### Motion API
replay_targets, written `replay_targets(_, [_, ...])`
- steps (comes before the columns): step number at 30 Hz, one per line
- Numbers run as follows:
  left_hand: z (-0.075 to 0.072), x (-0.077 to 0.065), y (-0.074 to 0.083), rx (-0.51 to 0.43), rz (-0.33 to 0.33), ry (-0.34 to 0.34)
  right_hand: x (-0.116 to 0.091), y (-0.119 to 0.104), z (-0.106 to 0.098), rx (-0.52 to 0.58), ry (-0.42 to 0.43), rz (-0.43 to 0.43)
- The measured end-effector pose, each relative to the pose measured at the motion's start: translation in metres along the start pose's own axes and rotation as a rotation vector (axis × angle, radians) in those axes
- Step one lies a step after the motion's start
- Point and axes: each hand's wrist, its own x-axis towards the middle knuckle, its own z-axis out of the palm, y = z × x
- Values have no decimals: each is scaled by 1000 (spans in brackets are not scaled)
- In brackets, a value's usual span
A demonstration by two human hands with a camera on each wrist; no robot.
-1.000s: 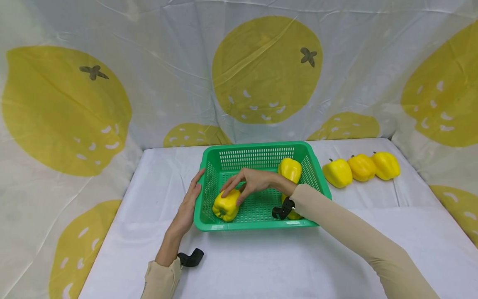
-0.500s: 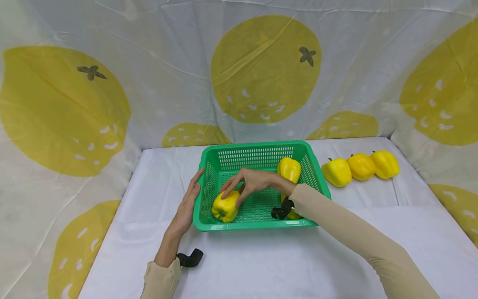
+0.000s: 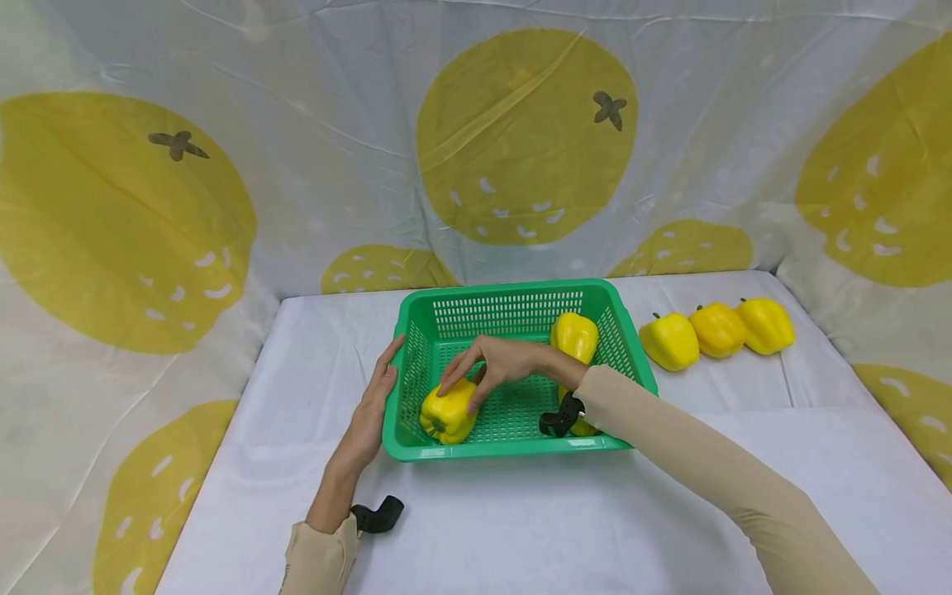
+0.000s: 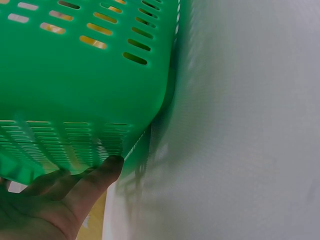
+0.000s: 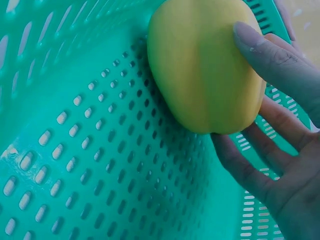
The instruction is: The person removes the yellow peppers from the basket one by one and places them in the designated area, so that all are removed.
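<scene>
A yellow bell pepper is at the left end of the green plastic basket. My right hand reaches over the basket and grips this pepper. In the right wrist view, the thumb and fingers of the right hand lie about the smooth pepper, close to the slotted floor. My left hand rests along the basket's left outer side. The left wrist view has the fingers of the left hand extended against the slotted wall. Their far tips are partly hidden.
Another yellow pepper is at the basket's back right. One more pepper in front of it is mostly covered by my right wrist and its camera. To the right, three yellow peppers form a row on the white tablecloth.
</scene>
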Motion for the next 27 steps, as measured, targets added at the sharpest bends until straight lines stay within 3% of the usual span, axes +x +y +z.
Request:
replay_targets(10, [-1, 0, -1, -9, 11, -14, -10, -12, -15, -3, 31, -30])
replay_targets(27, [-2, 1, -2, -2, -21, -5, -39, -41, -46, 2, 248, -111])
